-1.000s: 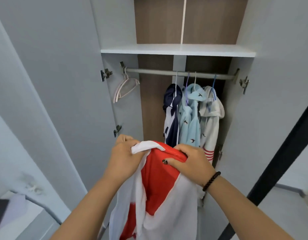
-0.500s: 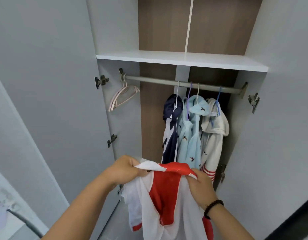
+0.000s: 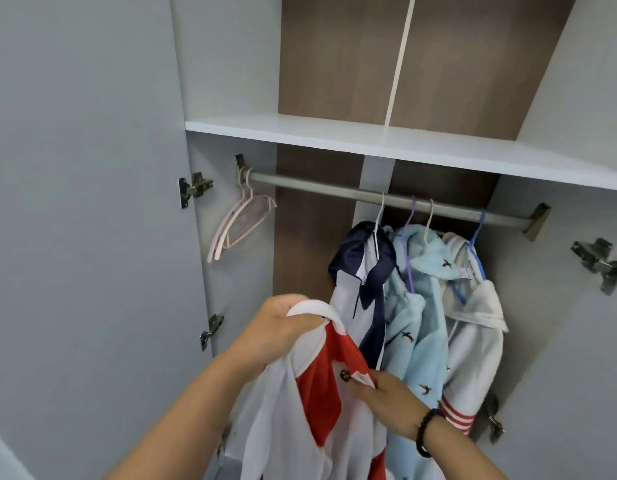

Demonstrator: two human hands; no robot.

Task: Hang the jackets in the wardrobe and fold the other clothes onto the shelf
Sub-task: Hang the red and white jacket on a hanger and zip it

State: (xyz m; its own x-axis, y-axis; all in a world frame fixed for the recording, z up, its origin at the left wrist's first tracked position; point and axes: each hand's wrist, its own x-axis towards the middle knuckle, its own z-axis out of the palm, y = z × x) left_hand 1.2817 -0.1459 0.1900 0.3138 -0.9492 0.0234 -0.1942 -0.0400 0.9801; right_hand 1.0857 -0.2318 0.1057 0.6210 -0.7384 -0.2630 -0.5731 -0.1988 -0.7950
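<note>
I hold a red and white jacket [image 3: 314, 396] up in front of the open wardrobe. My left hand [image 3: 283, 327] grips its white collar at the top. Lower down, my right hand [image 3: 383, 400] pinches the red front edge. The jacket hangs down between my arms, and its lower part runs out of view. On the grey rail [image 3: 335, 190] hang a navy and white jacket [image 3: 360, 289], a light blue jacket with small birds [image 3: 418, 323] and a white jacket with red cuff stripes [image 3: 473, 341]. Empty pink hangers [image 3: 237, 225] hang at the rail's left end.
A white shelf [image 3: 369, 140] runs above the rail, with a brown back panel [image 3: 335, 57] behind it. The left door [image 3: 85, 202] and right door [image 3: 584, 306] stand open with metal hinges showing. The rail between the pink hangers and the jackets is bare.
The view has tilted up and closer to the wardrobe. My left hand has risen with the collar, while my right hand has dropped lower on the jacket's red front.
</note>
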